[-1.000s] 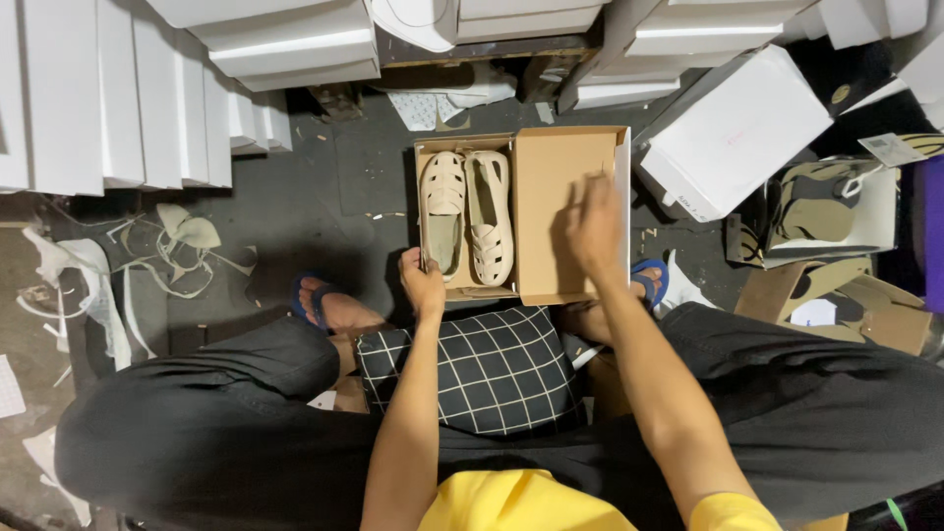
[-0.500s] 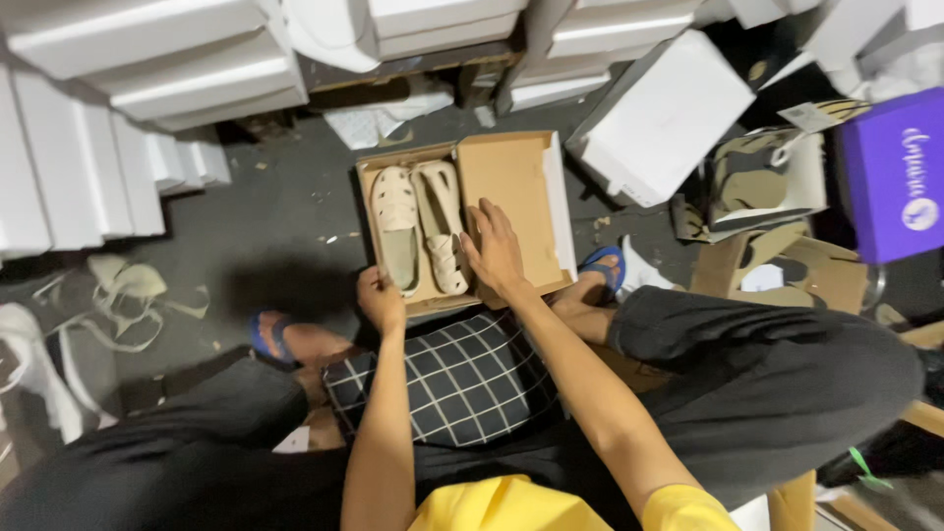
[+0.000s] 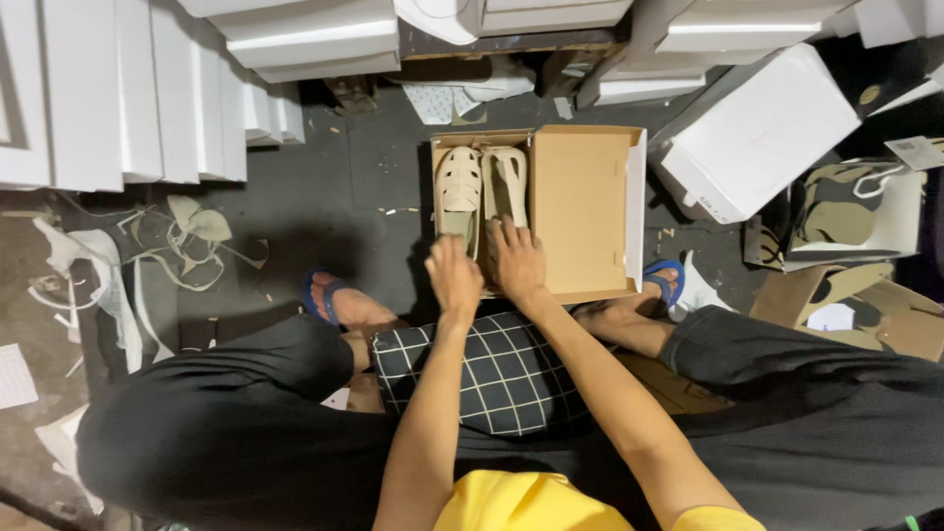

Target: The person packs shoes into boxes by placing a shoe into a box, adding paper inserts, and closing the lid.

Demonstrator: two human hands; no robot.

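Settling the pair of cream sandals [image 3: 484, 195] into the left half of the open cardboard shoebox [image 3: 580, 211] is the work both hands are at; the left hand [image 3: 453, 278] hovers over the heel of the left-lying sandal with fingers loosely curled, and whether it actually pinches the heel I cannot tell, since the back of the hand hides the fingertips; the right hand [image 3: 518, 261] lies flat and spread on the heel end of the other sandal, pressing rather than gripping.

Doing this well, by my judgement, means keeping the two sandals side by side and parallel, toes toward the far wall of the box, heels pushed down below the rim so nothing rides up; the right half of the box shows bare cardboard, so the pair should stay snug against the left wall; pressure ought to be even and light, since the strapped uppers look soft.

Counted: two sandals in the box; one open brown shoebox on the dark floor; one checked cushion [image 3: 482, 379] between the person's knees; two blue flip-flops on the person's feet, one at left [image 3: 323, 291] and one at right [image 3: 669, 279]; one tilted white box [image 3: 762, 133] just right of the shoebox; many more white boxes [image 3: 128, 93] are stacked behind, too overlapped to count.
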